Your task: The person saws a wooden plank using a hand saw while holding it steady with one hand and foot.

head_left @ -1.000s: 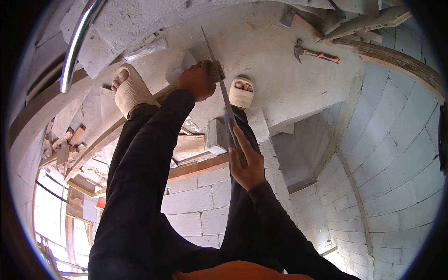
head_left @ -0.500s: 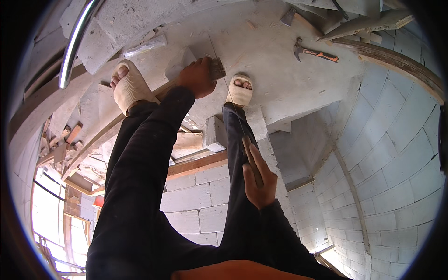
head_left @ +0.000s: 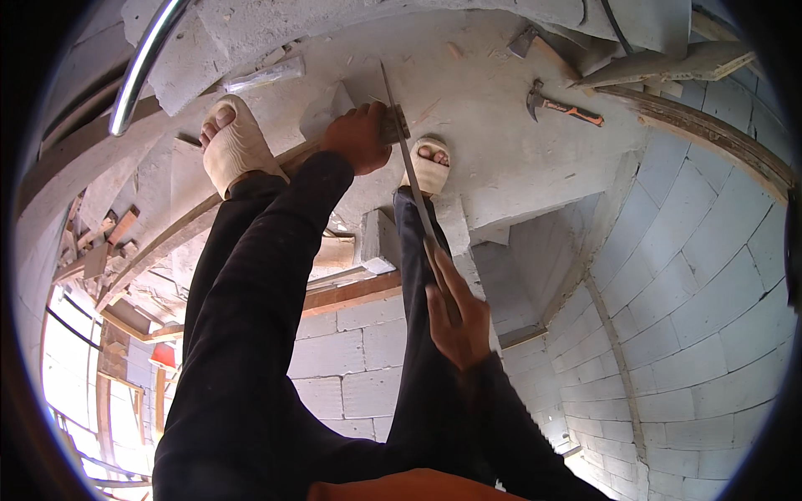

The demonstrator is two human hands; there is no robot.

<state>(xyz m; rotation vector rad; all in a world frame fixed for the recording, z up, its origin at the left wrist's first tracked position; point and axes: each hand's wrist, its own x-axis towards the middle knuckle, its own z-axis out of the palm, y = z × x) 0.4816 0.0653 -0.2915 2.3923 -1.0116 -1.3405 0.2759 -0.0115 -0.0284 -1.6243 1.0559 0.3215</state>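
Note:
My left hand (head_left: pixel 359 138) is closed over a long wooden board (head_left: pixel 302 154) near its cut end. The board stretches away to the lower left, passing beside my left foot. In my right hand (head_left: pixel 462 327) is a handsaw (head_left: pixel 420 200), gripped by its wooden handle. Its narrow blade points away from me and lies against the board's end, just right of my left fingers; whether the teeth are in the wood I cannot tell. My feet, in pale open-toed slippers (head_left: pixel 242 150), stand on either side of the board's end.
A claw hammer (head_left: pixel 564 108) and an axe (head_left: pixel 525 40) lie on the concrete floor (head_left: pixel 476 92), far right. A grey block (head_left: pixel 379 242) sits by my right leg. Beyond the floor's edge is a recess (head_left: pixel 522 275). Wood scraps (head_left: pixel 109 242) lie left; a block wall (head_left: pixel 693 275) stands right.
The saw blade has turned so more of its flat side shows, and its tip sits slightly more to the right. My left hand keeps its hold on the board. The view has shifted slightly.

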